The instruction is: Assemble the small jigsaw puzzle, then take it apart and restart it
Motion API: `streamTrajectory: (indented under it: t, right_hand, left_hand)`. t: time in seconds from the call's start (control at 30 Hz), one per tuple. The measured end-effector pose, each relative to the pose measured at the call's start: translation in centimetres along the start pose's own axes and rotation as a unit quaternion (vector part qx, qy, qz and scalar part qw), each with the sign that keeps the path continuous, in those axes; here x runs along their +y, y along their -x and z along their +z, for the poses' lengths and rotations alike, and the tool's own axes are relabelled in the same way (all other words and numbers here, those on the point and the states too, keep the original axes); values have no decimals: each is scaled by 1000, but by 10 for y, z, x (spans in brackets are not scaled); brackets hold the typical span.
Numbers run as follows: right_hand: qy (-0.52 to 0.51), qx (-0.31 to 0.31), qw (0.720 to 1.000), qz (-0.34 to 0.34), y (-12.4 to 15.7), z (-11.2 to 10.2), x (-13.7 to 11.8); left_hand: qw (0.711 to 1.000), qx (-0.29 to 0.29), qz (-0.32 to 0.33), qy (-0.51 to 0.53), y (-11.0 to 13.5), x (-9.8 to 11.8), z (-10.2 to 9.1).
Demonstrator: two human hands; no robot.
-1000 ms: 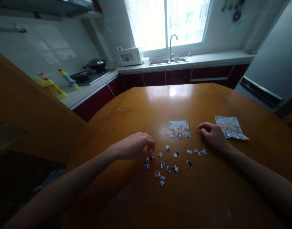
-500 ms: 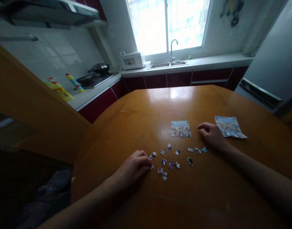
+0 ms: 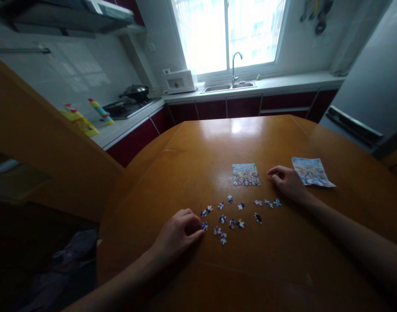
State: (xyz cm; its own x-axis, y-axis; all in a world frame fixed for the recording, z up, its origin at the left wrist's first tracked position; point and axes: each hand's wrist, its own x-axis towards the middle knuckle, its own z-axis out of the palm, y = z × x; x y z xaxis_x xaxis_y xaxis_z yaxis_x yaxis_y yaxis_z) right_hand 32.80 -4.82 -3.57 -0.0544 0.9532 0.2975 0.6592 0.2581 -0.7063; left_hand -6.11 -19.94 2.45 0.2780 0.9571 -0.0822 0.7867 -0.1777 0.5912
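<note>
My left hand (image 3: pixel 180 229) rests on the table at the left of the loose jigsaw pieces. Its thumb and forefinger are parted beside a blue-and-white puzzle piece (image 3: pixel 204 225), and I see nothing held. Two more pieces (image 3: pixel 206 211) lie just beyond its knuckles. My right hand (image 3: pixel 286 181) lies loosely curled, holding nothing, with its fingertips a little to the right of a partly assembled puzzle (image 3: pixel 246 174). That puzzle has a jagged near edge. Several loose pieces, among them a dark one (image 3: pixel 258 218), are scattered between the hands.
A creased picture sheet (image 3: pixel 311 171) lies beyond my right wrist on the wooden table (image 3: pixel 198 156). Further off are a sink (image 3: pixel 229 87), a white microwave (image 3: pixel 179 82), a stove with a wok (image 3: pixel 135 92) and yellow bottles (image 3: pixel 83 122). A fridge stands at the right.
My left hand has drawn back slightly to the left and its thumb and forefinger have parted, leaving the blue-and-white piece more visible on the table. My right hand stays in place.
</note>
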Motion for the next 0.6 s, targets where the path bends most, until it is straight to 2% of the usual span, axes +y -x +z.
streamTrajectory:
  t: [0.3, 0.6]
  right_hand:
    - [-15, 6, 1000, -2, 1, -2, -10]
    - [-13, 3, 1000, -6, 0, -2, -7]
  left_hand:
    - [1000, -12, 18, -16, -2, 1, 4]
    - [999, -7, 35, -36, -3, 3, 6]
